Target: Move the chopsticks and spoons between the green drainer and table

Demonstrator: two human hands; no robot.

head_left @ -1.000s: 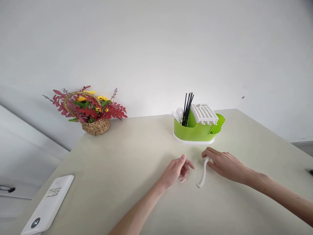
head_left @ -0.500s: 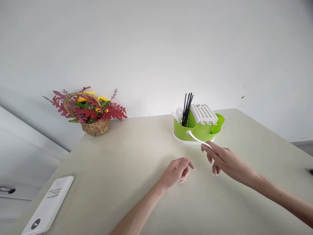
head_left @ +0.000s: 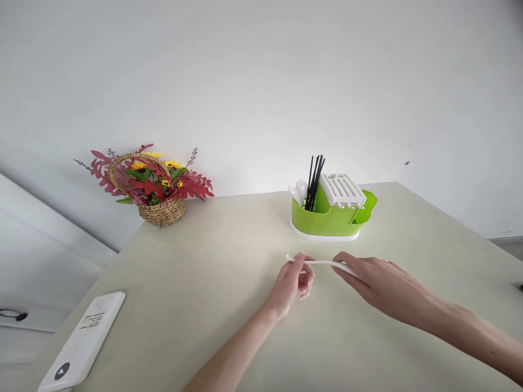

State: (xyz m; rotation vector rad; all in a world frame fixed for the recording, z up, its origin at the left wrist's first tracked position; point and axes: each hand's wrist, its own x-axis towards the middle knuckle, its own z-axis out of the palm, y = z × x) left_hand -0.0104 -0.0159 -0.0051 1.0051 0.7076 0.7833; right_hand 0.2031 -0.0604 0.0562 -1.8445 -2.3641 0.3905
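Observation:
A slim white curved utensil point(head_left: 322, 262) is held level above the table between my two hands. Its small knobbed tip pokes out to the left of my left hand point(head_left: 291, 283), whose thumb and forefinger pinch it near that end. My right hand point(head_left: 373, 277) grips the thicker end from above, hiding part of it, so its exact kind is not clear. Behind the hands stands a green cutlery holder point(head_left: 316, 223) on a white base. Several black chopsticks point(head_left: 314, 182) and white spoons point(head_left: 301, 190) stand in its left compartment.
A white slotted rack point(head_left: 342, 189) tops the green holder. At the back left sits a wicker basket point(head_left: 163, 212) of artificial flowers. A white flat device point(head_left: 84, 343) lies at the table's left edge. The wall point(head_left: 253, 98) rises behind the table point(head_left: 229, 234).
My right hand has drawn the utensil toward me, away from the holder's front, and turned it level. My left hand has closed its thumb and forefinger on the knobbed end.

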